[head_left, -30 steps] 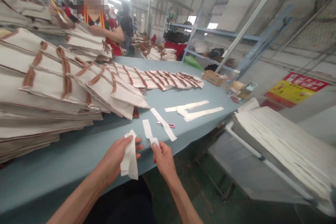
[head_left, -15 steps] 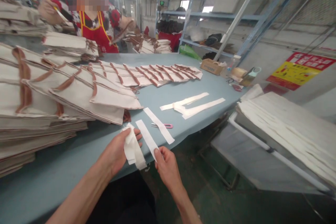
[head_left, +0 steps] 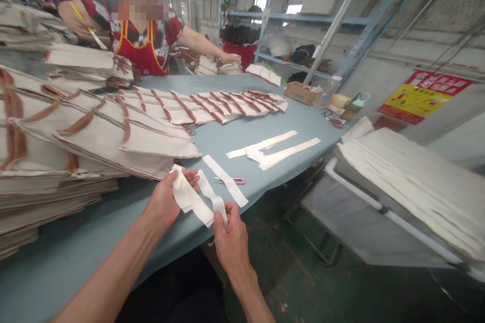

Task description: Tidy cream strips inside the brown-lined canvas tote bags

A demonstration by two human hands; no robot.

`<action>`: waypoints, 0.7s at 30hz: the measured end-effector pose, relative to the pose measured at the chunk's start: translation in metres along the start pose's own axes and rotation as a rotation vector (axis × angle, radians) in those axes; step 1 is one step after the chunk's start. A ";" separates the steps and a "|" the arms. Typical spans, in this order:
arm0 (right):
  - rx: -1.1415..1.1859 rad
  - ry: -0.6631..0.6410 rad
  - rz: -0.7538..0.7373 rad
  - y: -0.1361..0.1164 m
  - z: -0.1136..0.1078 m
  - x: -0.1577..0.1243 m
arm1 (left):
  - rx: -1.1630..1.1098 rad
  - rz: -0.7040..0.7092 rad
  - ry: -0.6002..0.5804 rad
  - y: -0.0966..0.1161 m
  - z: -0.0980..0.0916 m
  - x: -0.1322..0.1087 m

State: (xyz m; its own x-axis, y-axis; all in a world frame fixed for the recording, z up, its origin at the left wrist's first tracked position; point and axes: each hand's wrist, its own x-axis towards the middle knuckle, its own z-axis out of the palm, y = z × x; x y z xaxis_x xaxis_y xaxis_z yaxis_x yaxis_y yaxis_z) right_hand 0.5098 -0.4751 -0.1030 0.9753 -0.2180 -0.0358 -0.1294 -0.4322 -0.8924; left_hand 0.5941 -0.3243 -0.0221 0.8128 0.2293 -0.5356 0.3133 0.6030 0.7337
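My left hand (head_left: 163, 199) is closed on a small bundle of white fabric strips (head_left: 186, 196) over the near edge of the blue-grey table (head_left: 94, 232). My right hand (head_left: 229, 234) pinches the near end of another white strip (head_left: 210, 196), which touches the bundle's lower end. A longer white strip (head_left: 225, 180) lies flat on the table just beyond, next to small pink-handled snips (head_left: 231, 180).
Stacks of cream bags with brown straps (head_left: 76, 131) fill the table's left side, and a row of them (head_left: 204, 103) is fanned out further back. More white strips (head_left: 273, 149) lie mid-table. A person in a red apron (head_left: 142, 48) works opposite. A cart of cream fabric (head_left: 409, 181) stands to the right.
My right hand has lifted its strip off the table and brought it to the bundle in my left hand. The person opposite has reached an arm out to the right.
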 end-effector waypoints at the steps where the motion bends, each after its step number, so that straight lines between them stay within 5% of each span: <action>1: 0.010 -0.011 -0.004 0.001 0.000 -0.003 | 0.006 0.002 0.005 0.001 -0.004 -0.004; 9: 0.086 -0.009 -0.025 0.009 0.000 -0.009 | 0.126 -0.105 -0.013 0.001 -0.026 -0.034; 17: 0.339 0.055 0.068 0.045 0.007 -0.031 | 0.127 -0.193 -0.133 0.010 -0.024 -0.041; 21: 0.438 0.061 0.153 0.062 0.003 -0.025 | 0.130 -0.239 -0.175 0.019 -0.036 -0.064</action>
State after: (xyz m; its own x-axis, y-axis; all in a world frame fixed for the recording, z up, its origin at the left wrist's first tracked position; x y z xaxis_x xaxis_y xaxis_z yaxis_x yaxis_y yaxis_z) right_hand 0.4780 -0.4939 -0.1586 0.9369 -0.3072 -0.1671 -0.1703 0.0165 -0.9852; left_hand 0.5300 -0.3000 0.0109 0.7774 -0.0483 -0.6272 0.5560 0.5190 0.6492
